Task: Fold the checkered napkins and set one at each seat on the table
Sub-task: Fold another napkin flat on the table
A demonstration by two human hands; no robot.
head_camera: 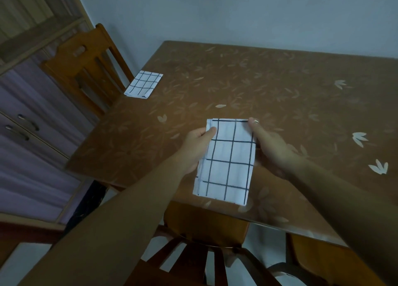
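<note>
Subject: napkin no. 1 (226, 163), white w/ dark check lines, folded to a long rectangle. Location: near edge of worktop (280, 87), directly beyond near chair (204, 223). Long side runs away from person; near end reaches worktop's edge. Whether cloth lies flat on surface or is held just above it: cannot tell.

Left grip (198, 143): clamped on napkin no. 1 near far left corner, thumb on top of cloth, fingers hidden beneath. Right grip (273, 150): clamped on right edge, one digit laid along it up to far right corner; remaining fingers hidden by cloth. Both forearms bare, reaching in from bottom of view.

Also noted: napkin no. 2 (143, 84), same pattern, folded, lying flat at left edge of worktop, in front of left chair (86, 66). Neither grip touches it; well apart from napkin no. 1.

Worktop surface: brown, glossy, leaf-pattern covering.

Surroundings: cabinet (25, 139) w/ drawer handles at left, behind left chair. Pale wall (237, 12) beyond worktop's far edge. Part of a third chair (312, 255) visible at bottom right, under worktop's near edge.
</note>
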